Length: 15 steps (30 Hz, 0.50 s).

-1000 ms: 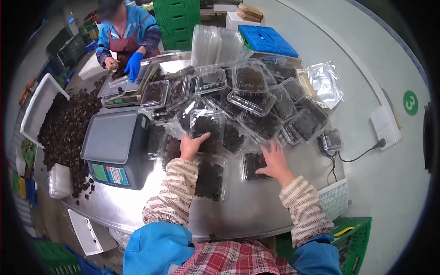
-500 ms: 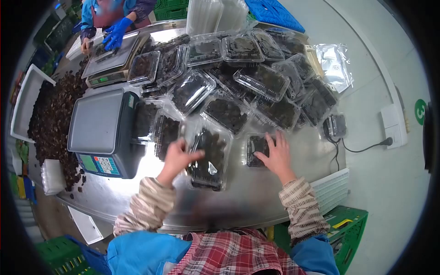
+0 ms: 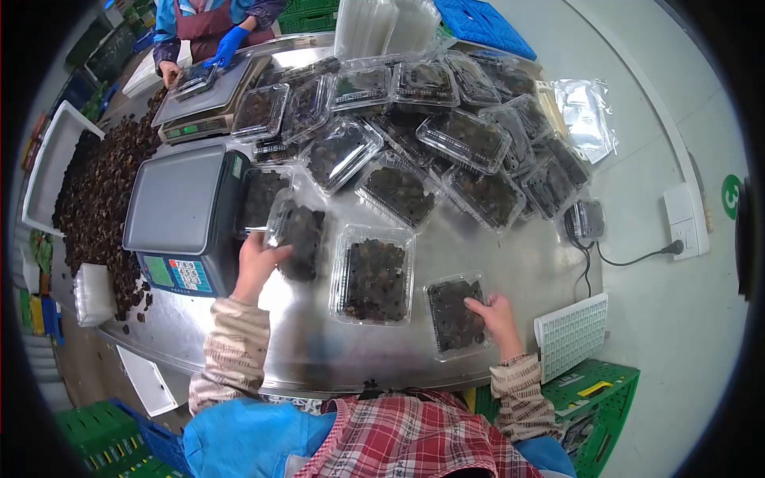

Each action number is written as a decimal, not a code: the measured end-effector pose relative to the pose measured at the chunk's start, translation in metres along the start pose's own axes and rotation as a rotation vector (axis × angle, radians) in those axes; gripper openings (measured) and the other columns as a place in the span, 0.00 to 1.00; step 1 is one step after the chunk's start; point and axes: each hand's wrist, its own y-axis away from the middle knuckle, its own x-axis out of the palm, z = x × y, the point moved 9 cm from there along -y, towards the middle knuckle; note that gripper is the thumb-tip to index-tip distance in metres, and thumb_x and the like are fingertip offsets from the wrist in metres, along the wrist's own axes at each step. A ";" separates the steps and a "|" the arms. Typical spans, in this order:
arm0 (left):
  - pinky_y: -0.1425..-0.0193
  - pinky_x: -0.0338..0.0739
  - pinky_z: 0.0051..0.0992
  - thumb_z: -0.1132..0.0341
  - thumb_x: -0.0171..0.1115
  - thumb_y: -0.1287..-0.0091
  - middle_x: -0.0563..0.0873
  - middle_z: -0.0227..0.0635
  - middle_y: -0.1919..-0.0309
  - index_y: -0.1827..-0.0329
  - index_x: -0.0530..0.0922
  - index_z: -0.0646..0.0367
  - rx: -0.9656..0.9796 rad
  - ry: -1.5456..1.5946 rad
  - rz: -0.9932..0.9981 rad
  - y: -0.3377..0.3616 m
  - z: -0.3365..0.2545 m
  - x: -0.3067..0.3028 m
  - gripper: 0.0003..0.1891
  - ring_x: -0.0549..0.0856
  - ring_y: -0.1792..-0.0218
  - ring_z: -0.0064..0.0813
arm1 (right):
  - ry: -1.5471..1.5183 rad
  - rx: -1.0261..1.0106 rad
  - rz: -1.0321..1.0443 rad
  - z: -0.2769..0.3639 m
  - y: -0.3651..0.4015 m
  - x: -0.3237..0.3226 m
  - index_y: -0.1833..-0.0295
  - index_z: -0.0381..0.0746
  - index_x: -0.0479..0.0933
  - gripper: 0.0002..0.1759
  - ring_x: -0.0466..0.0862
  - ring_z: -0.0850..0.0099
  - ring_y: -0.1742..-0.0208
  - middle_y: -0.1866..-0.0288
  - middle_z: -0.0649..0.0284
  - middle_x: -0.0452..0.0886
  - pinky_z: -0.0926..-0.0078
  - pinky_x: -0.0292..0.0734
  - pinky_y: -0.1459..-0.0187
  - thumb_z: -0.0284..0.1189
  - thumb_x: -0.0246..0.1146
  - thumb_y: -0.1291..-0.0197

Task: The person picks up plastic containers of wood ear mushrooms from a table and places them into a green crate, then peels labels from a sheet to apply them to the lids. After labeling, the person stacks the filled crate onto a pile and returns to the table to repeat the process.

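My left hand (image 3: 256, 266) is closed on the side of a clear plastic box (image 3: 301, 243) holding dark brown pieces, just right of the grey scale. The box looks tilted and slightly blurred. At the right, my right hand (image 3: 499, 319) grips the edge of another clear box (image 3: 453, 323) with dark contents, thumb over its top, close to the table's near edge. Between my hands a third clear box (image 3: 373, 277), filled with dark brown clumps, lies on the metal table, touched by neither hand.
Many filled clear boxes (image 3: 398, 191) are heaped at the back. A grey scale (image 3: 179, 207) stands left, beside a pile of loose brown pieces (image 3: 100, 191). Across the table, a co-worker's blue-gloved hand (image 3: 229, 46) is at a second scale (image 3: 203, 103). A power cable (image 3: 633, 248) runs right.
My left hand has moved left from the middle box and taken hold of the box near the scale. My right hand has come nearer with its box, fingers now closed around the edge.
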 end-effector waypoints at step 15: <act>0.48 0.72 0.27 0.71 0.64 0.50 0.75 0.35 0.58 0.47 0.69 0.59 0.266 0.934 0.358 0.051 0.033 0.085 0.25 0.77 0.54 0.30 | -1.153 -0.051 0.686 0.156 0.038 0.112 0.49 0.34 0.76 0.24 0.81 0.71 0.54 0.53 0.61 0.81 0.71 0.73 0.46 0.39 0.65 0.47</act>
